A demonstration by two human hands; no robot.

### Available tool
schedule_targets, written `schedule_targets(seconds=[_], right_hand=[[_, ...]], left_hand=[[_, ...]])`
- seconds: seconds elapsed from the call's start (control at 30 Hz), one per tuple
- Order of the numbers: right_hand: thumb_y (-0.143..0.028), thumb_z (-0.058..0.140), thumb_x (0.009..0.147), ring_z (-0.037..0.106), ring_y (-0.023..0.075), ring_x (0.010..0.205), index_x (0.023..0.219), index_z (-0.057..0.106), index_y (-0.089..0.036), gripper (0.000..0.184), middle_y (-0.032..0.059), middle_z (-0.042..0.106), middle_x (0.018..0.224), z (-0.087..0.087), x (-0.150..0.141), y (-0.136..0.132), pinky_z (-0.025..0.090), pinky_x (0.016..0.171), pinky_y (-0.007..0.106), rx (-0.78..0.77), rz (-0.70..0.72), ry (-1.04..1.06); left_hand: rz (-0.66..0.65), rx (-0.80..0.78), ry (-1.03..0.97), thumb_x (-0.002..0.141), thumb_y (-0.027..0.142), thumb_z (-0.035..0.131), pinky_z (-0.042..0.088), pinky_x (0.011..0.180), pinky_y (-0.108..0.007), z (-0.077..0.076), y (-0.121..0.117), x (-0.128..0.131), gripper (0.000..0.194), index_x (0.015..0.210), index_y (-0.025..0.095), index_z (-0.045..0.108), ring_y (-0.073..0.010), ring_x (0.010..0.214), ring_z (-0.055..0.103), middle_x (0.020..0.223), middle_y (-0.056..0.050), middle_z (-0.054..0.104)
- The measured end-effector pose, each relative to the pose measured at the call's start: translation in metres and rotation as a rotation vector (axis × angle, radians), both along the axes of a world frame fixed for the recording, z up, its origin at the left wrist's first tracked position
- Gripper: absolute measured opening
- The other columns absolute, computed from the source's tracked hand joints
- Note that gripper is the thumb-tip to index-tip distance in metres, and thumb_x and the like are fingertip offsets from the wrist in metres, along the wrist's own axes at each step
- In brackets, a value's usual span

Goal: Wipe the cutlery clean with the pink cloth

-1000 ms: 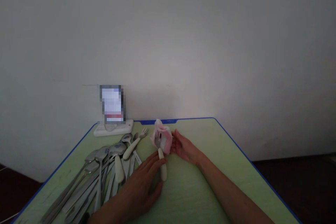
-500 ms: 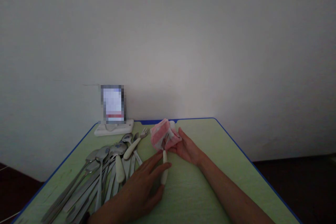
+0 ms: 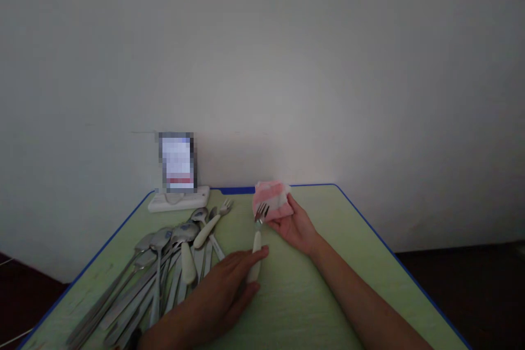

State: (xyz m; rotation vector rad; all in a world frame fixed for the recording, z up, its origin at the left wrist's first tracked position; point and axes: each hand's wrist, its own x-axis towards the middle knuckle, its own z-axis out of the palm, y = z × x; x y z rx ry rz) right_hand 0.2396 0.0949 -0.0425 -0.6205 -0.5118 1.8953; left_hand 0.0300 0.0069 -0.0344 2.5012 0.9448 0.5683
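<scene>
My left hand [image 3: 223, 290] grips the white handle of a fork [image 3: 257, 235], tines pointing away and raised off the green table [image 3: 348, 240]. My right hand [image 3: 296, 226] holds a folded pink and white cloth [image 3: 273, 203] just right of the fork's tines, apart from them or barely touching.
A pile of several spoons, forks and knives [image 3: 164, 268], some with white handles, lies at the left of the table. A white stand with a blurred card [image 3: 177, 175] sits at the back left by the wall. The table has blue edges.
The cloth was wrapped round the fork's tines; my right hand has drawn it off to the right, leaving the tines bare. My left hand kept hold of the handle.
</scene>
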Motion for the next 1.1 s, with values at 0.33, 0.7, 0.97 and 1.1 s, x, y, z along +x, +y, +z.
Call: schedule_targets(seconds=[0.33,0.7,0.97,1.1], right_hand=[[-0.061,0.03,0.086,0.062,0.0164,0.07,0.098,0.061,-0.012,0.059,0.0074,0.069,0.081,0.005,0.002,-0.01,0.045,0.074,0.03,0.026,0.262,-0.045],[-0.035,0.058,0.079,0.059,0.0118,0.07,0.085,0.063,-0.015,0.021,0.0011,0.067,0.078,0.0,0.003,-0.001,0.046,0.068,0.024,0.131,0.001,-0.068],[-0.028,0.074,0.066,0.054,0.0089,0.062,0.098,0.055,-0.02,0.038,-0.0026,0.062,0.081,-0.006,-0.004,-0.007,0.041,0.056,0.021,0.386,0.088,-0.535],[-0.038,0.069,0.07,0.05,0.0082,0.061,0.09,0.06,-0.016,0.032,-0.0019,0.059,0.075,-0.005,-0.008,-0.006,0.039,0.057,0.021,0.456,0.012,-0.657]], left_hand=[[-0.02,-0.073,0.009,0.092,0.021,0.04,0.04,0.103,-0.035,0.003,-0.001,0.002,0.049,0.139,0.029,0.029,-0.018,0.118,0.05,0.131,-0.003,0.054],[0.04,-0.038,0.012,0.093,0.023,0.039,0.041,0.103,-0.034,-0.005,-0.001,-0.001,0.052,0.142,0.028,0.023,-0.0176,0.121,0.049,0.135,-0.004,0.051],[0.044,0.008,0.102,0.091,0.02,0.042,0.04,0.103,-0.041,-0.005,-0.002,0.003,0.047,0.137,0.025,0.037,-0.0214,0.123,0.047,0.136,-0.006,0.05],[0.025,0.007,0.099,0.091,0.023,0.042,0.041,0.102,-0.041,-0.003,-0.002,0.003,0.049,0.139,0.026,0.033,-0.0214,0.122,0.048,0.135,-0.006,0.051]])
